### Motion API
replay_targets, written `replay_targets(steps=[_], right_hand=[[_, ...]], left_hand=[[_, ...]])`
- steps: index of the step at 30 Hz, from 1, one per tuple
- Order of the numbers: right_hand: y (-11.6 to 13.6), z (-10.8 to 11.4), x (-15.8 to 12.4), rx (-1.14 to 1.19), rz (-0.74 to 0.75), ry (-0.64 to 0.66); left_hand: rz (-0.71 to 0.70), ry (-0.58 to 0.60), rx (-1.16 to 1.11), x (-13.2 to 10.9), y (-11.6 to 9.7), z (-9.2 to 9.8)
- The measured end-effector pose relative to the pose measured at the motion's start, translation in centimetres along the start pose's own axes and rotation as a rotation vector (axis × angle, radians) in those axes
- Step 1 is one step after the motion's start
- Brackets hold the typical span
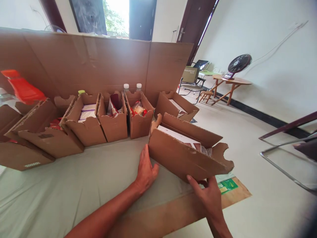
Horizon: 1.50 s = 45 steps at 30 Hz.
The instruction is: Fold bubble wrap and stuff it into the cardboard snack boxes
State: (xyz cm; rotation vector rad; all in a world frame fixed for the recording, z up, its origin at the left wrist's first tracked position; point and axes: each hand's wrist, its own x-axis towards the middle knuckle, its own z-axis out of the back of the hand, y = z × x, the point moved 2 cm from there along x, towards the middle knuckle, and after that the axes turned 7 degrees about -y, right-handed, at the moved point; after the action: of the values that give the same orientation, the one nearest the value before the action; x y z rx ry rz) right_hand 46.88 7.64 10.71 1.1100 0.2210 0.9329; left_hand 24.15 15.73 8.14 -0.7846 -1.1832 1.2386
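Note:
An open-topped cardboard box (178, 155) stands askew at the table's right end, with a white packet (177, 136) and some clear plastic inside. My right hand (208, 191) grips its lower edge near the right end, thumb on the side wall and fingers partly hidden underneath. At the left end, my left hand (146, 170) has its fingers stretched out along the corner, touching or almost touching the cardboard; it holds nothing. Just behind stands another cardboard box (164, 103) with a pale packet in it.
Several more cardboard boxes (115, 127) with packets form a row to the left. An orange bottle (23, 87) and white-capped bottles (126, 87) show behind them, before a tall cardboard panel (111, 62). Pale cloth (106, 168) covers the table. A fan (239, 64) stands far right.

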Motion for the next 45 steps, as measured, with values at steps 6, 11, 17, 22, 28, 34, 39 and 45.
replay_targets(steps=[6,11,17,22,28,34,39,45], right_hand=[[1.5,-2.8,-1.8,0.079,0.121,0.0],[1.4,-3.6,-2.0,0.097,0.183,0.028],[1.0,-3.1,-1.4,0.076,0.255,0.07],[1.1,-3.7,-1.6,0.052,0.308,0.032],[2.2,-4.5,-1.7,0.104,0.297,0.133],[2.6,-6.0,-1.6,0.129,0.308,0.205],[3.1,-8.8,1.7,0.1,0.357,0.239],[4.6,-11.6,4.1,0.068,0.419,0.349]], left_hand=[[-0.003,0.06,0.037,5.0,-0.8,-2.0],[-0.056,0.122,0.045,4.2,-1.3,-2.9],[-0.092,0.152,0.028,3.0,0.1,-2.7],[-0.132,0.182,-0.003,2.8,0.7,-2.6],[-0.172,0.199,-0.037,2.9,0.8,-2.4],[-0.195,0.22,-0.067,3.4,1.0,-2.0],[-0.198,0.24,-0.076,3.4,1.0,-2.1],[-0.189,0.226,-0.097,3.5,1.2,-2.2]])
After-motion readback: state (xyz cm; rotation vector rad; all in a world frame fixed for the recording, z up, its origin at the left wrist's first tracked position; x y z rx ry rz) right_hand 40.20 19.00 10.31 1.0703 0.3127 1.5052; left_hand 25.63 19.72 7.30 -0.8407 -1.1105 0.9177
